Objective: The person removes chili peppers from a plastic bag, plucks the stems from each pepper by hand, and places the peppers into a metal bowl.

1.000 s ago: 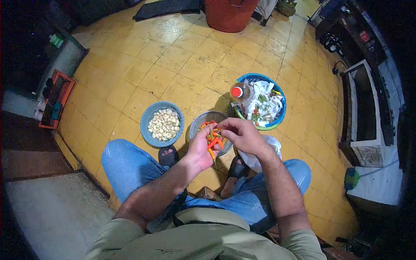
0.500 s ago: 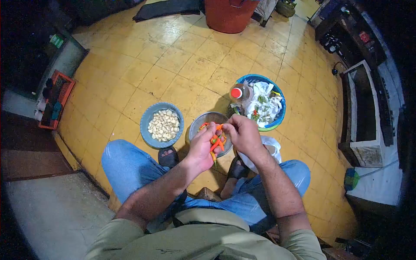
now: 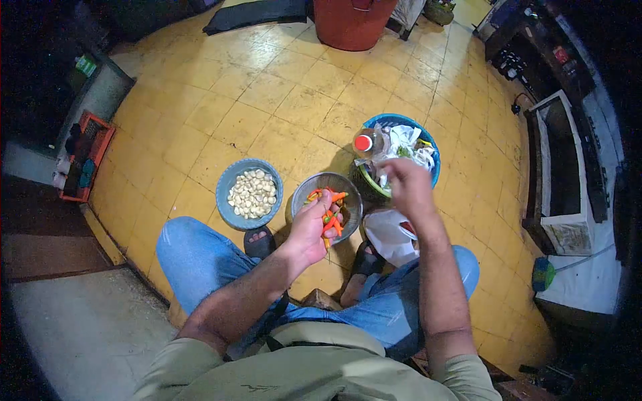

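Observation:
Several orange and red chili peppers (image 3: pixel 332 222) are held in my left hand (image 3: pixel 309 229), whose fingers curl around them above a metal colander (image 3: pixel 354 212). More chilies (image 3: pixel 340 196) show inside the colander, partly covered by that hand. My right hand (image 3: pixel 410 186) is over the near edge of a blue-and-green basket (image 3: pixel 436 175) holding plastic bags and green scraps. Its fingers are bent together and slightly blurred; whatever they pinch is hidden. A clear bottle with a red cap (image 3: pixel 363 143) sits at the basket's left side.
Left of the colander, a blue-grey basin (image 3: pixel 224 200) holds pale peeled cloves or nuts (image 3: pixel 253 194). A white plastic bag (image 3: pixel 388 237) lies by my right foot. Farther off stand a large red tub (image 3: pixel 348 27), an orange crate (image 3: pixel 100 154) and a white-edged wooden box (image 3: pixel 568 234).
My right hand has left the chilies in my left hand and moved right to the basket, uncovering part of the colander. My left hand stays in place with the chilies.

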Available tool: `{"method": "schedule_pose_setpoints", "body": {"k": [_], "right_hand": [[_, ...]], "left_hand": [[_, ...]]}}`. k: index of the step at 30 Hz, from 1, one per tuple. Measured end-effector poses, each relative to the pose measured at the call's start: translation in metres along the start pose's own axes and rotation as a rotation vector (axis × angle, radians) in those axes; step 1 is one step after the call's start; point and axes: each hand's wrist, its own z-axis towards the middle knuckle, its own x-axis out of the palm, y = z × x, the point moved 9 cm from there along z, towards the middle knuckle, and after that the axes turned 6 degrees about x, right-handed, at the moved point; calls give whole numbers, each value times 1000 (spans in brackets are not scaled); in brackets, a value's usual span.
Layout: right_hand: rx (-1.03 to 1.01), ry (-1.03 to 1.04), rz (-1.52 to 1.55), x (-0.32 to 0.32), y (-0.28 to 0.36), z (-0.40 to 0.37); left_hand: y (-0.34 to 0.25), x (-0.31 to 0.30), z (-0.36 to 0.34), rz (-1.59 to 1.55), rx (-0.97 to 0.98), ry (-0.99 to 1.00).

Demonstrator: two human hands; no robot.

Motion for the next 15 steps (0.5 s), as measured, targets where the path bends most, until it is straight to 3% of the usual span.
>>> {"method": "schedule_pose_setpoints", "body": {"k": [2, 4, 6, 9, 11, 12, 15], "right_hand": [[85, -39, -101, -17, -25, 9], [28, -244, -236, -37, -29, 10], [62, -219, -322, -32, -30, 7], [5, -15, 24, -1, -5, -1], [-24, 246, 271, 33, 21, -14], [-55, 349, 247, 43, 43, -23], [-196, 349, 268, 66, 62, -39]], "left_hand": [[0, 1, 0, -13, 17, 5], [-1, 1, 2, -24, 35, 11], [0, -1, 3, -57, 39, -24], [0, -1, 2, -21, 53, -51], [0, -1, 2, -7, 64, -28], [0, 0, 2, 7, 75, -2], [-1, -6, 6, 64, 99, -5]]}}
